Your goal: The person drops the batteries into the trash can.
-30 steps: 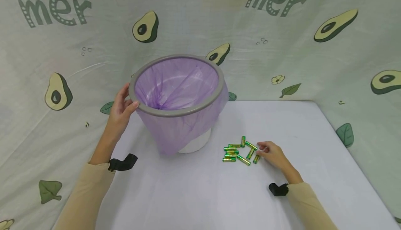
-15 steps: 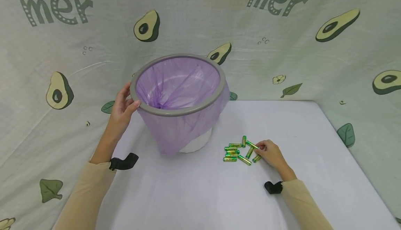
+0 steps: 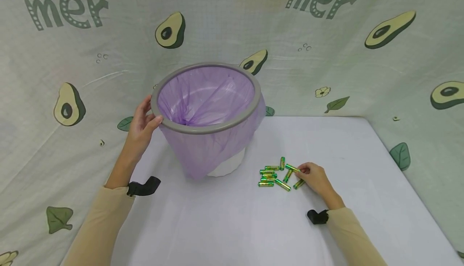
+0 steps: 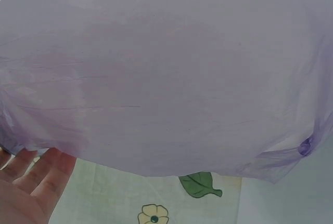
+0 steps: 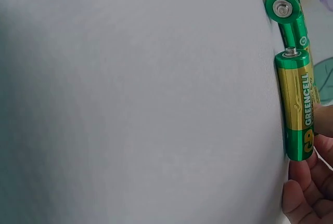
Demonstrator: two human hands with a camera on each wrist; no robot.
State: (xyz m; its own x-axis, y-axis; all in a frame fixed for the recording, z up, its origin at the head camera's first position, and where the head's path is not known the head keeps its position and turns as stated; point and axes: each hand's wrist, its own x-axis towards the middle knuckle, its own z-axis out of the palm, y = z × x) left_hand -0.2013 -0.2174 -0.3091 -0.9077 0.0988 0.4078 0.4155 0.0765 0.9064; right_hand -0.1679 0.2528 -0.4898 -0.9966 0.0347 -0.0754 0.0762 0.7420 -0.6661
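Observation:
My left hand [image 3: 140, 132] grips the grey rim of a wastebasket [image 3: 226, 165] on its left side, thumb on the rim. The basket is lined with a purple bag [image 3: 214, 149] and tilts toward me. In the left wrist view the bag fills most of the picture, with the left hand's fingers [image 4: 44, 180] at its lower left edge. Several green and gold batteries lie on the table, to the right of the basket. My right hand [image 3: 316, 178] pinches the end of one battery [image 3: 291, 168]. Another battery [image 5: 298, 104] lies close beside the right fingers [image 5: 307, 182].
A white cloth covers the table [image 3: 203, 225]. Behind and at both sides hangs a pale green curtain [image 3: 224, 16] printed with avocados and leaves. Black wrist straps [image 3: 143, 186] sit on both arms at the sleeve ends.
My right hand has moved slightly left and now pinches a battery. The batteries near its fingers have shifted a little. My left hand and the basket have stayed in place.

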